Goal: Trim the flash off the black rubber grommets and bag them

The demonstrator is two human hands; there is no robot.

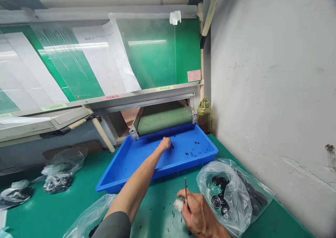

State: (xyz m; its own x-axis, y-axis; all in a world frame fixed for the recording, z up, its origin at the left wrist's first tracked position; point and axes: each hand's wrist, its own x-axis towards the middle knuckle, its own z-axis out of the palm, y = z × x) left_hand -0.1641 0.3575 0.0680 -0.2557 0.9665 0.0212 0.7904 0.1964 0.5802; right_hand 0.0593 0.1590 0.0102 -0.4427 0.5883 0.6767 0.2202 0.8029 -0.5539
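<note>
Black pieces (pixel 186 153), shapes indistinct, left hand (pixel 165 143), hold unclear

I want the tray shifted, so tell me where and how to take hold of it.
Take the tray probably by its left and right rims, from the near side: its walls stand raised, and the conveyor crowds its far edge.

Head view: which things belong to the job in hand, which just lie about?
Likely in use:
- blue tray
- small black pieces
- slim tool in right hand
- clear bag of round black parts

Apparently not in use:
- yellow-green jug
- posted papers
</note>
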